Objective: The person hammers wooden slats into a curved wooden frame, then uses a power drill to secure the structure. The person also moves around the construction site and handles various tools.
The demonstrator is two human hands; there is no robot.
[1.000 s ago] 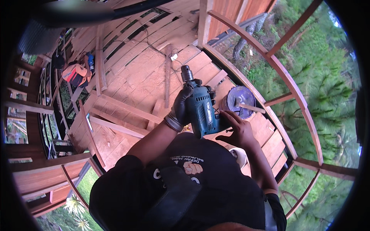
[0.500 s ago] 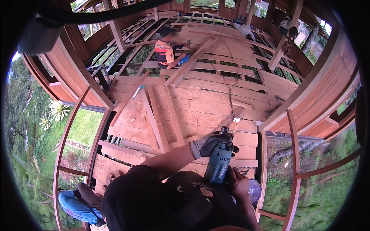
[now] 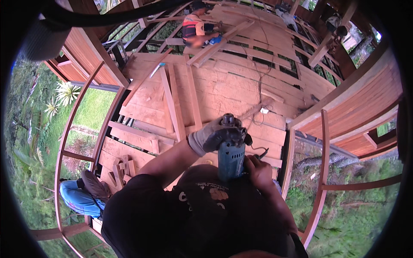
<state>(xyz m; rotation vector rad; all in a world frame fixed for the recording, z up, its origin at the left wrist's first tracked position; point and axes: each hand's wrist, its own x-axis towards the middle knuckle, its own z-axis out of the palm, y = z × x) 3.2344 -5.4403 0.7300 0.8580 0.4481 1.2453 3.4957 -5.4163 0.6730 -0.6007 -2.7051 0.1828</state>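
Note:
A teal electric drill (image 3: 231,161) stands upright close against my chest, its black chuck (image 3: 228,121) pointing up and away. My left hand (image 3: 217,136), in a grey and black work glove, is wrapped around the drill's front just below the chuck. Bare and lower down, my right hand (image 3: 259,170) closes on the drill's handle side; the tool body hides part of its fingers. A dark cord loop (image 3: 260,152) sticks out beside the right hand. Whether a bit sits in the chuck is not visible.
Wooden planks (image 3: 223,88) form the floor, with gaps between joists. Loose battens (image 3: 173,101) lie ahead, offcuts (image 3: 121,170) at left. A co-worker (image 3: 195,28) crouches farther off beside long boards. A cable (image 3: 260,73) crosses the floor. Open frames (image 3: 325,150) edge both sides; a blue bag (image 3: 79,198) sits left.
My view has tipped downward, so the floor and co-worker appear higher. The drill has shifted left and stands more upright, with both hands still on it.

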